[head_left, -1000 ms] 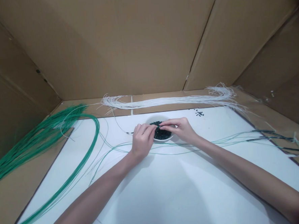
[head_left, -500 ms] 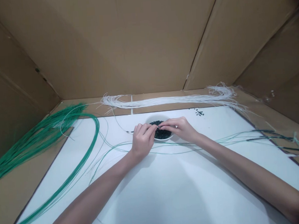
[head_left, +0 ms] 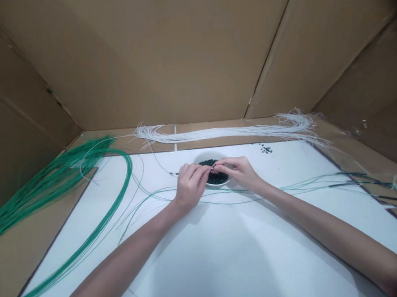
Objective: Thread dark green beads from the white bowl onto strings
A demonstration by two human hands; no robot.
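Observation:
A white bowl (head_left: 217, 186) of small dark beads (head_left: 217, 176) stands at the middle of the white board. Over its left rim my left hand (head_left: 191, 184) is closed round a thin white strand (head_left: 157, 157), which carries dark beads (head_left: 173, 173) just left of the fingers. My right hand (head_left: 239, 170) comes over the bowl from the right with thumb and fingertips pinched together. The fingertips of both hands meet above the beads. Whatever sits in the right pinch is too small to make out.
White strands (head_left: 224, 132) lie along the back. A green bundle (head_left: 52, 184) and a long green curve (head_left: 105, 221) are on the left. Loose beads (head_left: 266, 149) lie behind right, dark beaded strands (head_left: 365, 181) at the right edge. Cardboard walls (head_left: 166, 56) surround the board (head_left: 212, 264).
Both hands stay over the bowl, fingertips still together. The right fingertips have shifted very slightly; the whole view has moved a few pixels.

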